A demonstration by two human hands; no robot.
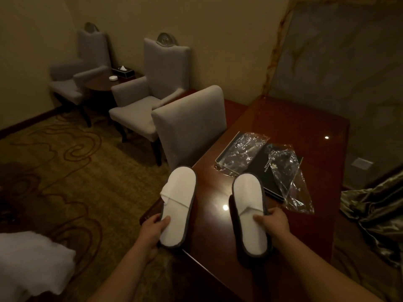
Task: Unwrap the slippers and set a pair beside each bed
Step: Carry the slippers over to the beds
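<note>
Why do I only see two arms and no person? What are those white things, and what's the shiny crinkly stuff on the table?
The camera sits on the person's head and looks down, so you see only their arms, as if through their eyes. There is just this one picture.

The left hand holds one stack of white slippers, and the right hand holds another stack of white slippers. These are soft hotel slippers with dark edges.

The shiny stuff is two empty plastic wrappers, which lie on a dark booklet on the wooden desk. The slippers probably came out of them.

A grey chair stands at the desk. Farther back are two armchairs and a small round table. White bedding shows at the bottom left.
</note>
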